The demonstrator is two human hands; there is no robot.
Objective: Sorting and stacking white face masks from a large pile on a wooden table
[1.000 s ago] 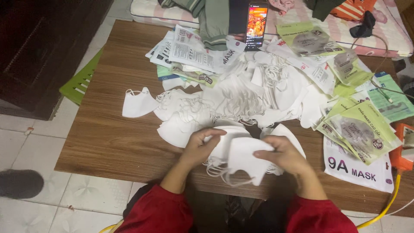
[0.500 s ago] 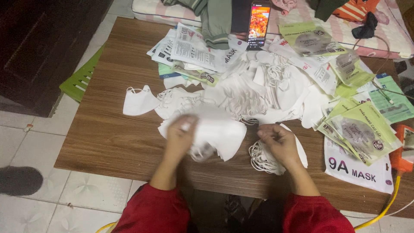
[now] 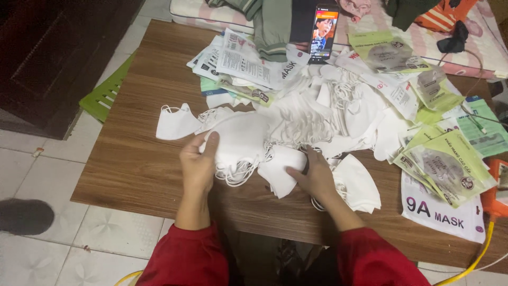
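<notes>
A heap of white face masks (image 3: pixel 317 119) with elastic loops covers the middle of a low wooden table (image 3: pixel 137 164). My left hand (image 3: pixel 198 161) presses flat on a stack of folded masks (image 3: pixel 238 140) at the heap's near left side. My right hand (image 3: pixel 316 177) grips the edge of another white mask (image 3: pixel 280 169) lying beside that stack. One more folded mask (image 3: pixel 360 185) lies just right of my right hand. A single mask (image 3: pixel 174 123) sits apart at the left. Both sleeves are red.
Printed mask packets, white (image 3: pixel 254 63) and green (image 3: pixel 450 161), lie at the back and right of the table. A lit phone (image 3: pixel 323 34) leans at the far edge against bedding. An orange tool with a yellow cable (image 3: pixel 495 198) sits right. A green stool (image 3: pixel 106 95) and dark cabinet (image 3: pixel 47 58) stand left.
My left hand carried the folded masks leftwards and set them down on the stack. My right hand let go of the loops and took hold of another mask nearer the middle.
</notes>
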